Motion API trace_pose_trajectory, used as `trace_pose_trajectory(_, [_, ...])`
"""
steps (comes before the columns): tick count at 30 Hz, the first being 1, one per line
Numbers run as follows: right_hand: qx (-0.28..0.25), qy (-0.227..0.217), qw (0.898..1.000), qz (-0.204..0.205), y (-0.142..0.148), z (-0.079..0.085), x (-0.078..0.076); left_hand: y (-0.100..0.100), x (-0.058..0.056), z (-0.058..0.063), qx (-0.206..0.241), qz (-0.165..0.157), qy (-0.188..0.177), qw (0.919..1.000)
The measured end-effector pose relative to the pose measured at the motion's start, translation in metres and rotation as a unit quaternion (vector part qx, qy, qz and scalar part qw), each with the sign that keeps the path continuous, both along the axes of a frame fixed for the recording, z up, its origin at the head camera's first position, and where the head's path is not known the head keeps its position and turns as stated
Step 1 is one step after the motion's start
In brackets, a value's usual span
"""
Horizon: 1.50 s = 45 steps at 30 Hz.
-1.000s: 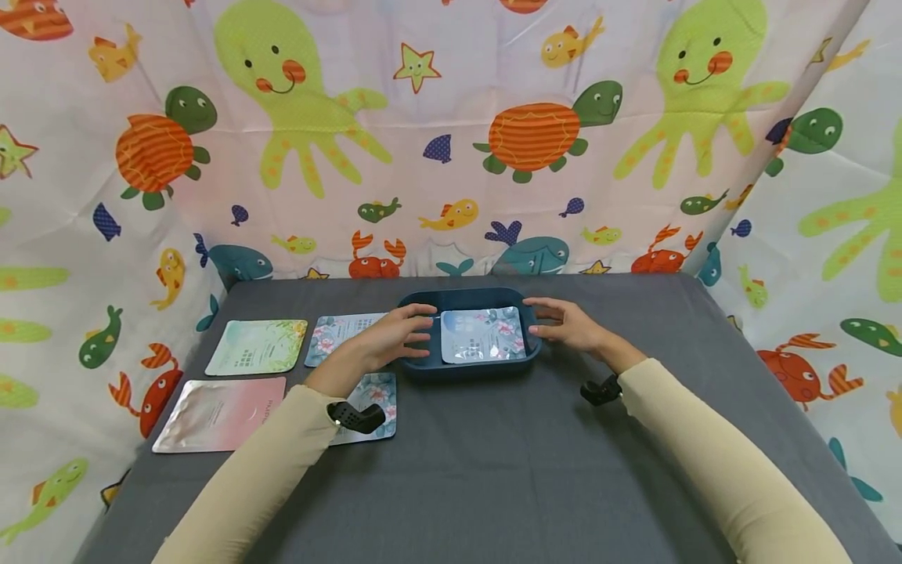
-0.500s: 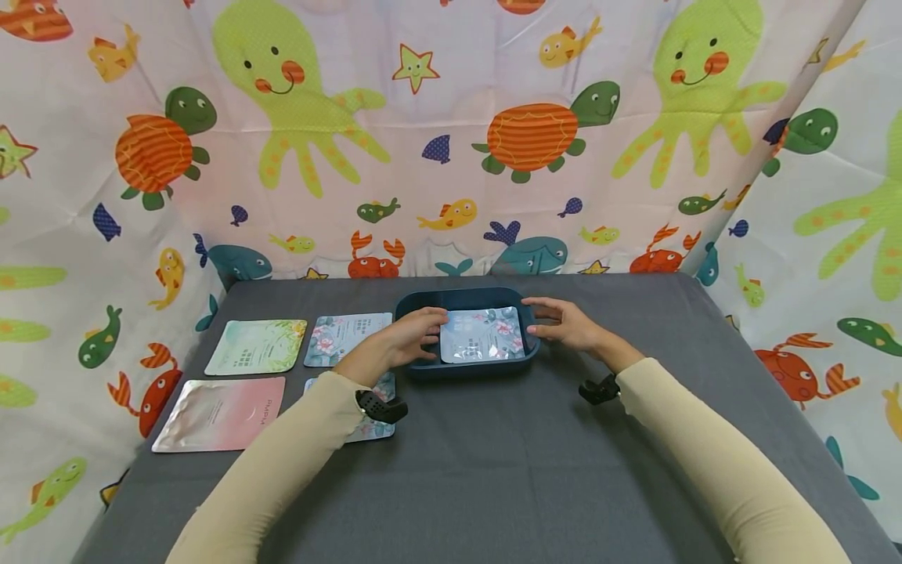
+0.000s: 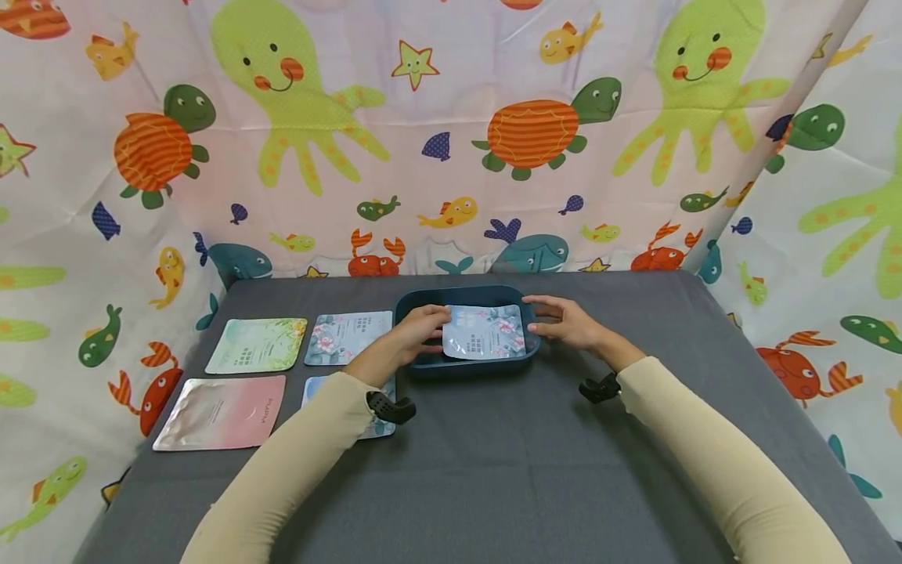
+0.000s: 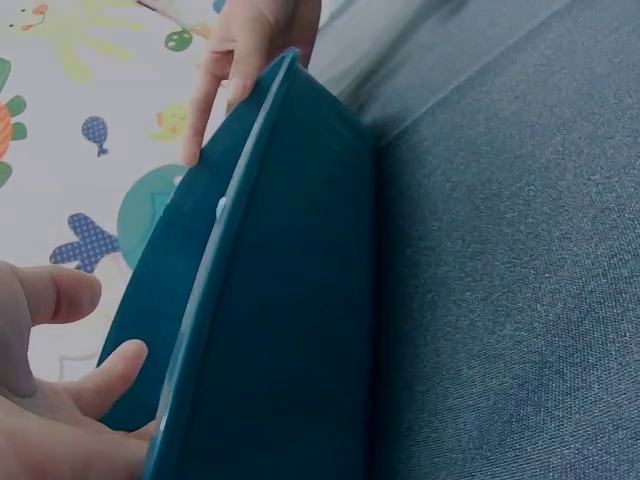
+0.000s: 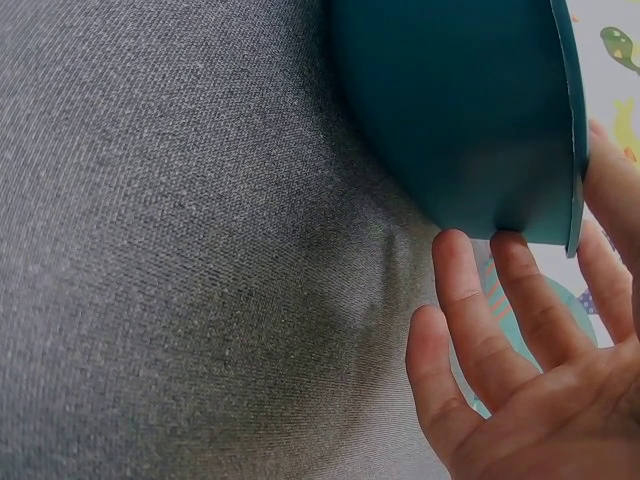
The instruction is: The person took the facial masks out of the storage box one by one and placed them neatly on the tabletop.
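Observation:
A dark blue tray (image 3: pixel 467 370) stands near the far edge of the table. In it lies a pale blue, flower-printed sheet mask sachet (image 3: pixel 486 333), its left edge looking slightly raised. My left hand (image 3: pixel 416 329) reaches over the tray's left end, fingers at that edge of the sachet. In the left wrist view two fingertips (image 4: pixel 118 370) are spread, with nothing visible between them; the other fingers are partly behind the tray wall. At the right end of the tray my right hand (image 3: pixel 572 323) rests extended fingertips against the wall and rim.
Left of the tray lie a green sachet (image 3: pixel 257 345), a pink sachet (image 3: pixel 220 415) and a blue floral sachet (image 3: pixel 347 337). Another blue sachet (image 3: pixel 380 427) is partly covered by my left sleeve. A sea-animal curtain (image 3: pixel 423 117) hangs behind the grey tablecloth (image 3: pixel 493 478).
My left hand has moved right, from the tray's left rim to the sachet inside. The sachet's left edge has risen slightly. My right hand has stayed at the tray's right end.

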State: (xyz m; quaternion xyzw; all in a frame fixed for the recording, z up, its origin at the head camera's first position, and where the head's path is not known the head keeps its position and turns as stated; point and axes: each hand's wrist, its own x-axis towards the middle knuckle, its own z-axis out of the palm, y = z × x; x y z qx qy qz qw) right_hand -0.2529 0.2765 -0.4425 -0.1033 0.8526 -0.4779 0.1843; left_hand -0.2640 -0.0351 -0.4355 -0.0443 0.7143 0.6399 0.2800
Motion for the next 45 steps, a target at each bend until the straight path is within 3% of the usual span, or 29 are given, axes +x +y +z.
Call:
trace_pose_trajectory(8, [-0.002,-0.001,1.0,0.008,0.0,-0.001,-0.002,0.001,-0.006,-0.002,0.051,0.032,-0.009,0.9982])
trace_pose_trajectory(12, [-0.002,-0.003,1.0,0.009,0.0,-0.002,-0.002,0.001,-0.008,-0.004,0.029,-0.004,-0.004,0.9996])
trace_pose_trajectory(19, [0.002,0.008,1.0,-0.003,0.001,0.001,-0.005,0.004,-0.012,-0.005,0.005,-0.079,0.041,0.996])
trace_pose_trajectory(27, [-0.004,0.003,1.0,0.003,0.0,-0.002,-0.004,-0.002,-0.014,-0.006,0.013,-0.07,0.042,0.9966])
trace_pose_trajectory(35, [-0.012,0.003,1.0,0.002,0.001,-0.004,-0.002,-0.015,-0.009,0.005,0.035,-0.065,0.069,0.9949])
trace_pose_trajectory(45, [-0.011,0.001,1.0,0.0,0.001,-0.004,-0.002,-0.042,-0.002,0.017,0.047,-0.023,0.091,0.9945])
